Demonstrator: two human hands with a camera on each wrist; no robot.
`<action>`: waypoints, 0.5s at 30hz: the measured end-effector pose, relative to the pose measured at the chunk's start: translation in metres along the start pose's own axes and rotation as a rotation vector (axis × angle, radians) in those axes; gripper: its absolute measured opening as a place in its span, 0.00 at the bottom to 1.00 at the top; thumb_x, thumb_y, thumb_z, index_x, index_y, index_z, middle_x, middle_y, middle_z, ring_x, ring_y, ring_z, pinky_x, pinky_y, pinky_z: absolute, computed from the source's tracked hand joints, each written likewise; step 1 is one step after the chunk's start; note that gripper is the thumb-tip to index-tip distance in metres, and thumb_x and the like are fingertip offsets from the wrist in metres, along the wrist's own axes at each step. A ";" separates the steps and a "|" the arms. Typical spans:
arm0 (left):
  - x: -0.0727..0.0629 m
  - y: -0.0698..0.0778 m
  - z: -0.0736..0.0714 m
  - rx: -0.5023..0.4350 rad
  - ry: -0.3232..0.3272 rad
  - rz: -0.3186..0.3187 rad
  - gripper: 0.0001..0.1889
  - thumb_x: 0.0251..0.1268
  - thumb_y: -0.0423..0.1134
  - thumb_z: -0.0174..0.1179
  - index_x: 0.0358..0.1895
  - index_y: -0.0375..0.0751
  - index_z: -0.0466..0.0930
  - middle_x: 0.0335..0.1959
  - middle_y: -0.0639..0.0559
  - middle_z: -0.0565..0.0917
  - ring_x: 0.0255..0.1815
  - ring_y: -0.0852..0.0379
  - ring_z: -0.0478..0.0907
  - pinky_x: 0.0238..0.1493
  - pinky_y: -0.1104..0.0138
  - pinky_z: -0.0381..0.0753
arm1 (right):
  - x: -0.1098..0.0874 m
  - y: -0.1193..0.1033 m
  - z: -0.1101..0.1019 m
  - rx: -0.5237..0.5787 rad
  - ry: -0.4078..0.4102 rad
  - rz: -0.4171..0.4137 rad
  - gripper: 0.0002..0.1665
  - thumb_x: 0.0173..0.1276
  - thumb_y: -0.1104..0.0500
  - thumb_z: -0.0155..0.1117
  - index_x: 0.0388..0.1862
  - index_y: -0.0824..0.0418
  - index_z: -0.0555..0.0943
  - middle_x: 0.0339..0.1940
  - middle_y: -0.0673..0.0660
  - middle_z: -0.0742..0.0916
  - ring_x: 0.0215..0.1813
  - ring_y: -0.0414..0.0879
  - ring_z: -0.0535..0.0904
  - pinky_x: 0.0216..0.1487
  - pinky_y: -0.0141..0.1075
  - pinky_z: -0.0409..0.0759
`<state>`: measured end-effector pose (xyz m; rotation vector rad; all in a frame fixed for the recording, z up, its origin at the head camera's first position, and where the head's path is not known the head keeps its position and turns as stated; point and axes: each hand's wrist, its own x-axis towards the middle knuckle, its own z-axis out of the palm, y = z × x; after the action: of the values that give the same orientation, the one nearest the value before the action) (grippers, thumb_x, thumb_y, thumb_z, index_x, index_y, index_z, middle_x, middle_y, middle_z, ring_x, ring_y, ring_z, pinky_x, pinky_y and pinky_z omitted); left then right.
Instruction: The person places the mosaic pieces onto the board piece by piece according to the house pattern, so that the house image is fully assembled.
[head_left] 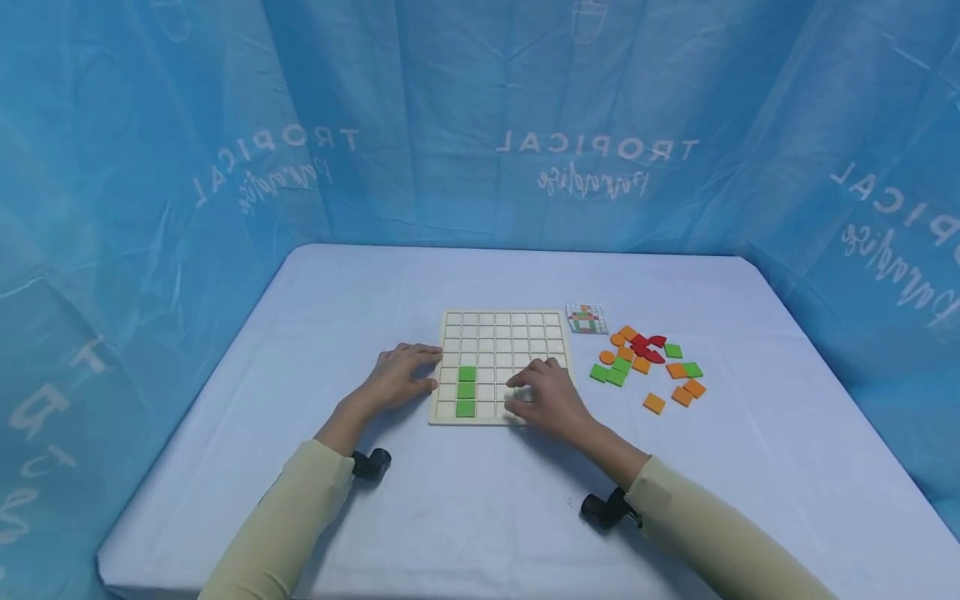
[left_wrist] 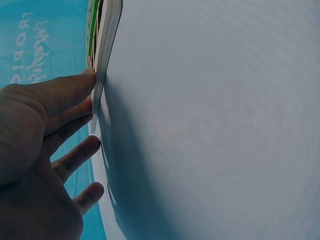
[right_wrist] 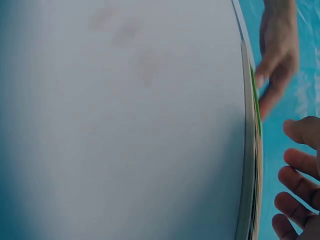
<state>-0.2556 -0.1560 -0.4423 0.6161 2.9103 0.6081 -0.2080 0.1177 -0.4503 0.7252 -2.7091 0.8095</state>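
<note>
A pale wooden grid board lies in the middle of the white table in the head view. Three green square tiles form a column near its lower left. My left hand is at the board's left side; in the left wrist view its thumb and nearest fingertips touch the board's edge, the other fingers spread. Over the board's lower right my right hand hovers, thumb and fingers apart. No piece shows between its fingers in the right wrist view, where the hand is partly cut off.
Right of the board lie loose pieces: several orange squares, two orange discs, red petal-shaped pieces and several green squares. A small pattern card sits by the board's upper right corner. Blue curtains surround the table.
</note>
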 end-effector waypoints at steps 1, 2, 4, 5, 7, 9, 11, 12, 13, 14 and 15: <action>0.000 0.000 0.000 0.001 0.000 0.000 0.27 0.64 0.43 0.63 0.65 0.40 0.72 0.67 0.48 0.70 0.69 0.44 0.62 0.65 0.46 0.56 | -0.004 0.006 -0.005 0.007 0.014 0.014 0.15 0.53 0.56 0.76 0.39 0.59 0.86 0.36 0.52 0.82 0.41 0.48 0.71 0.40 0.41 0.69; 0.000 0.000 0.000 -0.001 0.000 0.000 0.27 0.64 0.43 0.63 0.65 0.40 0.72 0.67 0.48 0.70 0.69 0.44 0.61 0.65 0.46 0.56 | -0.008 0.012 -0.010 0.006 0.026 0.032 0.15 0.53 0.56 0.77 0.39 0.59 0.86 0.37 0.52 0.82 0.42 0.48 0.71 0.40 0.41 0.69; 0.000 0.000 0.000 -0.002 -0.003 0.001 0.27 0.65 0.43 0.63 0.65 0.40 0.72 0.68 0.48 0.70 0.69 0.44 0.61 0.65 0.46 0.56 | -0.017 0.025 -0.023 0.000 0.049 0.072 0.17 0.53 0.56 0.77 0.40 0.60 0.86 0.38 0.53 0.82 0.43 0.49 0.71 0.40 0.42 0.68; 0.000 0.000 0.000 -0.003 -0.004 0.001 0.27 0.65 0.43 0.63 0.65 0.40 0.72 0.68 0.48 0.70 0.69 0.44 0.61 0.65 0.46 0.56 | -0.022 0.032 -0.029 -0.013 0.060 0.089 0.17 0.53 0.57 0.77 0.41 0.61 0.86 0.38 0.54 0.82 0.43 0.50 0.71 0.41 0.43 0.68; -0.001 0.000 0.000 0.001 -0.007 0.002 0.27 0.65 0.43 0.62 0.66 0.40 0.72 0.68 0.48 0.70 0.69 0.44 0.61 0.65 0.46 0.56 | -0.033 0.046 -0.042 -0.046 0.077 0.130 0.18 0.53 0.58 0.77 0.41 0.63 0.86 0.39 0.57 0.82 0.44 0.53 0.72 0.42 0.46 0.69; -0.001 0.000 -0.001 0.002 -0.008 0.001 0.27 0.65 0.43 0.62 0.66 0.40 0.72 0.68 0.47 0.70 0.69 0.43 0.61 0.65 0.46 0.56 | -0.043 0.061 -0.055 -0.083 0.091 0.178 0.19 0.53 0.58 0.77 0.42 0.65 0.85 0.40 0.59 0.82 0.46 0.56 0.72 0.44 0.49 0.69; -0.002 0.000 -0.002 0.001 -0.006 0.004 0.26 0.65 0.42 0.63 0.65 0.39 0.72 0.68 0.47 0.70 0.69 0.43 0.61 0.64 0.45 0.56 | -0.052 0.074 -0.066 -0.115 0.095 0.236 0.19 0.53 0.59 0.76 0.43 0.66 0.85 0.41 0.62 0.82 0.47 0.58 0.71 0.45 0.52 0.69; -0.002 0.000 -0.002 0.001 -0.005 0.005 0.26 0.65 0.42 0.63 0.65 0.39 0.72 0.68 0.47 0.70 0.69 0.43 0.61 0.64 0.45 0.56 | -0.057 0.080 -0.071 -0.128 0.093 0.264 0.19 0.54 0.59 0.76 0.43 0.67 0.85 0.42 0.63 0.82 0.48 0.59 0.70 0.46 0.54 0.68; -0.001 0.000 -0.002 -0.002 -0.004 0.007 0.26 0.65 0.42 0.63 0.65 0.39 0.72 0.67 0.47 0.70 0.69 0.43 0.61 0.64 0.45 0.56 | -0.061 0.086 -0.075 -0.137 0.091 0.289 0.20 0.54 0.59 0.75 0.44 0.67 0.84 0.42 0.64 0.82 0.49 0.60 0.69 0.47 0.54 0.68; -0.001 0.000 -0.002 -0.005 -0.003 0.008 0.26 0.65 0.42 0.63 0.65 0.39 0.72 0.67 0.47 0.70 0.69 0.43 0.61 0.64 0.45 0.56 | -0.065 0.090 -0.079 -0.147 0.085 0.314 0.20 0.55 0.59 0.75 0.44 0.68 0.84 0.43 0.65 0.81 0.50 0.61 0.69 0.48 0.56 0.67; -0.001 0.000 -0.002 -0.007 -0.003 0.011 0.26 0.65 0.42 0.63 0.65 0.39 0.72 0.67 0.47 0.70 0.69 0.43 0.61 0.64 0.45 0.56 | -0.069 0.094 -0.083 -0.155 0.078 0.333 0.20 0.55 0.59 0.75 0.44 0.68 0.84 0.44 0.66 0.81 0.51 0.62 0.68 0.49 0.57 0.66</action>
<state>-0.2547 -0.1572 -0.4405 0.6321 2.9022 0.6183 -0.1920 0.2595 -0.4479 0.2065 -2.8198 0.6665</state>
